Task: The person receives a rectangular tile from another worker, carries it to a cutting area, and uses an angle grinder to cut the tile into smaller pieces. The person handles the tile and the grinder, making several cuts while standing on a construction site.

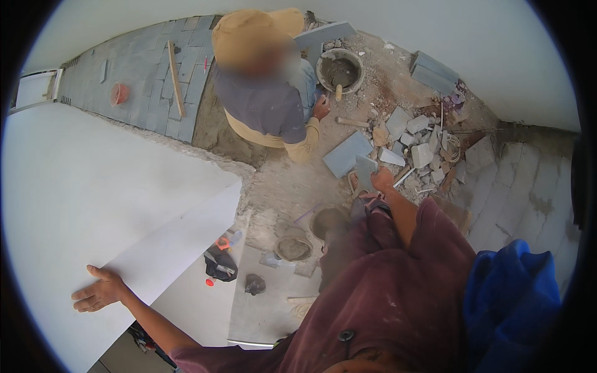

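My left hand (pixel 101 292) lies with its fingers stretched out against a smooth white wall (pixel 74 186) at the left. Down by my leg, my right hand (pixel 382 179) is closed on the edge of a small grey tile piece (pixel 364 166). Just beyond that piece lies a larger grey-blue tile (pixel 347 153), flat on the dusty ground. To the right of my right hand spreads a heap of broken tile and rubble (pixel 423 149).
A co-worker in a tan hat (pixel 252 37) crouches ahead, near a bucket of mortar (pixel 339 70). Behind them are laid grey tiles (pixel 140 59) with a wooden batten (pixel 176 78). Stacked tiles (pixel 433 73) rest at the far right. Two mortar buckets, one here (pixel 293 248), stand near my feet.
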Demonstrator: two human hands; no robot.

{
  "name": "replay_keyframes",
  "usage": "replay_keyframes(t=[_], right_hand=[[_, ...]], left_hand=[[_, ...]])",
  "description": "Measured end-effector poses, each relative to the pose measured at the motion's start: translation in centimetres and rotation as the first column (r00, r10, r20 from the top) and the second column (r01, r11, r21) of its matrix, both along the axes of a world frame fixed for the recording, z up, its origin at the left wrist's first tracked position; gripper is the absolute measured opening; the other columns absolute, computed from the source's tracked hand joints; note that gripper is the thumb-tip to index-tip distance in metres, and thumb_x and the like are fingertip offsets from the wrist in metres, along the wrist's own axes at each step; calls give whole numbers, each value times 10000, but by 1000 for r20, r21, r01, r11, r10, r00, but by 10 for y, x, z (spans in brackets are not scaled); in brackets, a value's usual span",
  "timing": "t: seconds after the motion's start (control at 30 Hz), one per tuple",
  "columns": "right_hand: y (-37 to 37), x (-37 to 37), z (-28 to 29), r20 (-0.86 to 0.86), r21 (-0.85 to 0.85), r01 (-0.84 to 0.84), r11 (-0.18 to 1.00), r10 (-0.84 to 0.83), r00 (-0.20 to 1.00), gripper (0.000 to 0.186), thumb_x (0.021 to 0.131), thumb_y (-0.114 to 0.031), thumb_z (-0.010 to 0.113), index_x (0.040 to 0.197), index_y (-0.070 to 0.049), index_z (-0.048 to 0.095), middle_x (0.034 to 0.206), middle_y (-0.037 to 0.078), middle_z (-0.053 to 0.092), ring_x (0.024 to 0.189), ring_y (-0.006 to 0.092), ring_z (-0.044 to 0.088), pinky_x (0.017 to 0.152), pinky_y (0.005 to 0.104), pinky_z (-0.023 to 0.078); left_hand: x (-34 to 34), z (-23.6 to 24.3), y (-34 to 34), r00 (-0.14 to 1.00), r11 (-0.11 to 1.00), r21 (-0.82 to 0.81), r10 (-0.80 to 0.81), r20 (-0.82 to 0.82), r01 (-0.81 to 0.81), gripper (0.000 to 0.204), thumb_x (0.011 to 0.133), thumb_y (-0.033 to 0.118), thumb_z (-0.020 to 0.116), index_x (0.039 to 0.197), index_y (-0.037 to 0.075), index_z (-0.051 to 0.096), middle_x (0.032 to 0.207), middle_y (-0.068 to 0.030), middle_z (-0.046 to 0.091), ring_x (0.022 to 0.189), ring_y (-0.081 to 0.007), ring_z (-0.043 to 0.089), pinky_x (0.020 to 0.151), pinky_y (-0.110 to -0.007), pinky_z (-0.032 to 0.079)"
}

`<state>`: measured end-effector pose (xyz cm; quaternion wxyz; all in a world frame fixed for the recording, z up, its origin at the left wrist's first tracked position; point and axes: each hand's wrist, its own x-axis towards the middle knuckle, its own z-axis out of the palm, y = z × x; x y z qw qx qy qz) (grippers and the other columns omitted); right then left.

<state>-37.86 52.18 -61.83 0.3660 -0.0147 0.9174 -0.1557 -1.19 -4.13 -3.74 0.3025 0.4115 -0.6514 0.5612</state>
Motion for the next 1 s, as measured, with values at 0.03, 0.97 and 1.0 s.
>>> replay_keyframes(t=[0.03,0.97,1.0], right_hand=[[0,-15,-12,-3,-55,157,986,-158,988,394,889,-297,693,1135,12,686,1078,216,716,1024,383,706,879,501,558],[-116,-104,-7,389,-335,846,415,-756,525,253,898,-157,752,939,57,624,924,144,656,831,287,693,696,425,626],[-108,-105,-13,424,-325,840,434,-727,540,314,887,-178,773,1015,63,618,999,160,654,906,307,685,760,453,612]], left_hand=[[1,-4,-4,1000,1000,-9,4,2,-4,1107,951,774,414,1586,-67,78,1562,-409,129,1426,-631,191,1114,-713,263],[0,-9,-6,999,1000,-20,-23,-39,22,1104,939,765,452,1580,-70,123,1579,-390,126,1481,-582,112,1164,-672,207],[-3,-12,-6,998,999,-17,-32,-46,31,1106,938,768,449,1580,-71,123,1579,-392,125,1481,-583,113,1165,-673,204]])
